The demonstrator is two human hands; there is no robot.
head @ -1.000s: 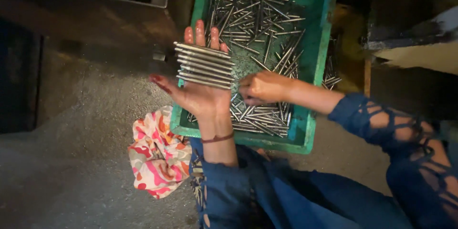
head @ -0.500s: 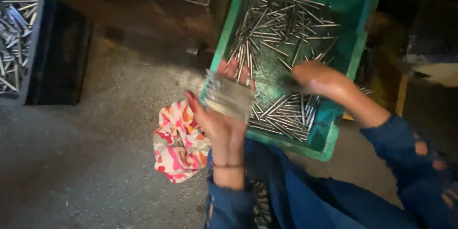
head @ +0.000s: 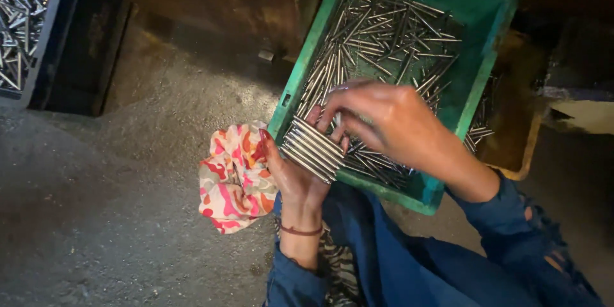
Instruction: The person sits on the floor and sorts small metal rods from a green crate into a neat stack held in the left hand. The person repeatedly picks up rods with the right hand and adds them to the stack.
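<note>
smooth steel rods (head: pixel 313 150), seemingly round

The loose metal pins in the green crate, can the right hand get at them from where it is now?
Probably yes. The right hand hovers over the open green crate, and the loose metal pins lie uncovered below and beyond it. Only the row of pins on the left hand sits close by.

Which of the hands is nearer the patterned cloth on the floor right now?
Left. The left hand, holding a row of metal rods, sits right beside the patterned cloth. The right hand is farther off, over the green crate.
</note>
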